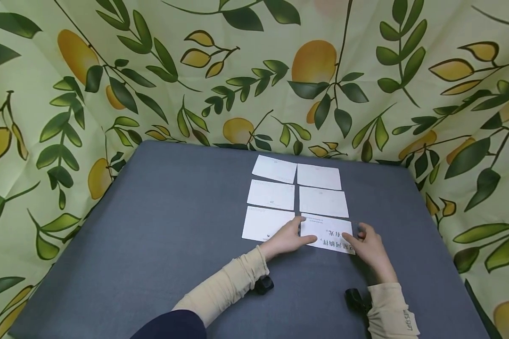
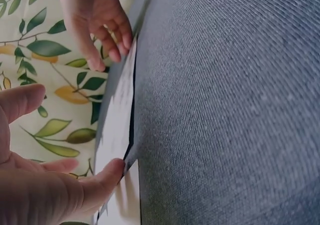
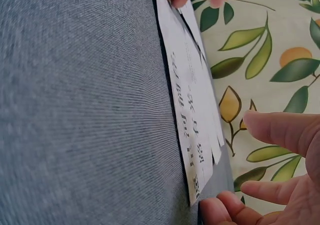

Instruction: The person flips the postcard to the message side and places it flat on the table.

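A white card (image 1: 331,227) printed with a few large dark Chinese characters, upside down in the head view, lies at the near right of a group of white cards. My left hand (image 1: 286,239) is at its left edge, a fingertip touching down where this card meets the near left card (image 1: 263,221), thumb spread apart. At the card's right edge is my right hand (image 1: 370,247), thumb over the corner in the head view, fingers loosely bent beside it. In the right wrist view the card (image 3: 187,110) lies nearly flat, and the right thumb stands off it.
Further white cards (image 1: 273,168) lie behind in two columns, with only small print showing. They rest on a grey-blue cloth-covered table (image 1: 174,226). A curtain (image 1: 254,70) with leaves and orange fruit hangs around the back and sides. Black wrist devices (image 1: 263,285) sit under both forearms.
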Tool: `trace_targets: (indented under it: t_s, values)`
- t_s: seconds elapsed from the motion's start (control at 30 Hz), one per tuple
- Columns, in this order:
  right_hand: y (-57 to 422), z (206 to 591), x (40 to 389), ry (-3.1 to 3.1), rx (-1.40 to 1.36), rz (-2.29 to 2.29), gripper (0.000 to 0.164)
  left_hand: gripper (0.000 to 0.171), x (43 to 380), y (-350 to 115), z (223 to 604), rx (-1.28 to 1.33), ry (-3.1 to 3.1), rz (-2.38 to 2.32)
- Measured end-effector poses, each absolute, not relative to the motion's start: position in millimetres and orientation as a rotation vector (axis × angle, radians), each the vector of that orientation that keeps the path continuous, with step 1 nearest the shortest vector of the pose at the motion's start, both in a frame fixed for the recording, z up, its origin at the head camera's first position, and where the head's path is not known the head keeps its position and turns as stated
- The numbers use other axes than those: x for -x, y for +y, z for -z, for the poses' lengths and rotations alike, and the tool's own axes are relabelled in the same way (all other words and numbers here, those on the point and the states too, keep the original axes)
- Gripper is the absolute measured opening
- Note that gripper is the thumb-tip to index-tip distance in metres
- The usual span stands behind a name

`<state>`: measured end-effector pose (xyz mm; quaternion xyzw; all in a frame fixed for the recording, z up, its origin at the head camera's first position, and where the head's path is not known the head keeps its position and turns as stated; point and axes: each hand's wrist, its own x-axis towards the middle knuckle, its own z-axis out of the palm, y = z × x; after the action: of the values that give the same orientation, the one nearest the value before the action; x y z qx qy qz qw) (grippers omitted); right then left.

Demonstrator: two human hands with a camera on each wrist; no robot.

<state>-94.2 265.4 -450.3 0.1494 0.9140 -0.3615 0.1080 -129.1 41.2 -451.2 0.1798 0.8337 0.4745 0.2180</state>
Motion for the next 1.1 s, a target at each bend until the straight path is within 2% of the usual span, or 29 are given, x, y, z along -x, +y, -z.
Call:
trace_targets:
  t_s: [0.37,0.53,0.73,0.93,1.1]
  values:
    - [264,453,93,2.597,-0.553,1.249,0.077,0.065,131,47,458,-0.249,2.167,-1.538]
    - [264,452,91,2.571,-0.559,1.296,0.075,0.071,133,48,456,-0.274,2.204,-1.599]
    - [262,451,92,2.602,-0.532,1.360,0.069,0.065,139,53,459,-0.309,2.408,-1.557]
    - [257,452,93,2.707,-0.608,1.368,0.056,0.052,142,56,459,-0.309,2.534,-1.572]
    - [256,448,94,2.783,-0.738,1.483,0.038,0.027,146,55,458,-0.319,2.546,-1.672]
